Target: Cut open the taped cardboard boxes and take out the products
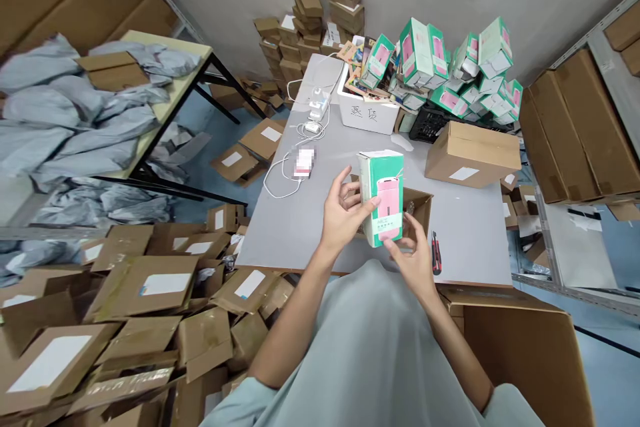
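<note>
Between my hands, above the near part of the grey table [320,227], is a green and white product box [387,180] with a pink device pictured on its front. My left hand [347,207] grips its left side, thumb across the front face. Fingers of my right hand [413,250] hold the lower right corner. Behind the box sits an opened cardboard carton [419,203], mostly hidden by it. A red and black utility knife [437,253] lies on the table to the right of my right hand.
A white bin [367,115] and a black crate [427,123] hold several similar boxes at the back. One closed carton [473,155] stands at the right. A power strip [319,105] with white cables lies at the left. Discarded cartons [165,280] cover the floor; grey parcels [75,113] fill a side table.
</note>
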`<action>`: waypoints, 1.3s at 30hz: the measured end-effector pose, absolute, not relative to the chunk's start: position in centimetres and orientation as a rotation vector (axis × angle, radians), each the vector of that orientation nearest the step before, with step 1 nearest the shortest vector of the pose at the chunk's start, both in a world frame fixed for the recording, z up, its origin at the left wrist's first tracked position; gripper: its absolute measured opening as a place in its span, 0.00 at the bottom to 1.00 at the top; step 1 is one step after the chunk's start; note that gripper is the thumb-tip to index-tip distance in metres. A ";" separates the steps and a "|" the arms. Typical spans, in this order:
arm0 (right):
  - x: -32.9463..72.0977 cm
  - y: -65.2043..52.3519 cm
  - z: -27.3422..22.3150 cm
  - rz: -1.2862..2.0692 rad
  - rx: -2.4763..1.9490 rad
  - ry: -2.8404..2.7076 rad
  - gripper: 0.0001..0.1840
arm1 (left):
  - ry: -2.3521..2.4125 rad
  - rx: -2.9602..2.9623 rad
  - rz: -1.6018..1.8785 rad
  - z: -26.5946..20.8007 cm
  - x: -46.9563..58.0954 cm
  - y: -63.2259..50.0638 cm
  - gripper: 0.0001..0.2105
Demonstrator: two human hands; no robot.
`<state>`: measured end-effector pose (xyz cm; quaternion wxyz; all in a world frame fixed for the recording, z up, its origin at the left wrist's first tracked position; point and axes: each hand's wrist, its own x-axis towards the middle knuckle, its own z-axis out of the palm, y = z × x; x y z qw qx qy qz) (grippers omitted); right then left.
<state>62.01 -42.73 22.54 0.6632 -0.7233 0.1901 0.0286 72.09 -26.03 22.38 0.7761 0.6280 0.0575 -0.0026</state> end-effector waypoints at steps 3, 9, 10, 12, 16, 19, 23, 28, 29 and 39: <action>62.0 -41.6 22.7 -0.050 -1.785 0.441 0.60 | 0.173 1.375 0.032 23.0 71.4 -26.8 0.52; 62.2 -42.3 22.9 0.029 -1.457 0.393 0.57 | 0.048 1.299 -0.243 23.4 70.4 -25.0 0.45; 62.2 -42.6 23.0 0.080 -1.393 0.375 0.56 | 0.033 1.295 -0.319 23.3 70.2 -24.5 0.44; 62.1 -43.0 22.9 0.148 -1.321 0.351 0.54 | 0.032 1.297 -0.442 22.9 69.9 -23.9 0.43; 62.2 -43.4 22.4 0.190 -1.314 0.333 0.56 | 0.076 1.295 -0.472 22.5 69.3 -24.0 0.42; 62.5 -43.6 22.2 0.174 -1.436 0.338 0.51 | 0.132 1.309 -0.416 22.4 69.2 -24.6 0.45; 63.6 -43.4 23.1 -0.022 -1.737 0.318 0.44 | 0.231 1.407 -0.276 22.5 68.9 -25.7 0.49; 65.9 -42.4 25.2 -0.169 -1.892 0.270 0.56 | 0.195 1.742 0.019 23.3 67.4 -27.1 0.44; 66.4 -42.3 25.5 -0.188 -1.889 0.277 0.59 | 0.159 1.796 0.063 23.5 67.1 -27.1 0.42; 67.9 -44.8 23.6 0.013 -1.447 0.215 0.59 | 0.126 1.235 -0.541 21.2 67.2 -22.9 0.39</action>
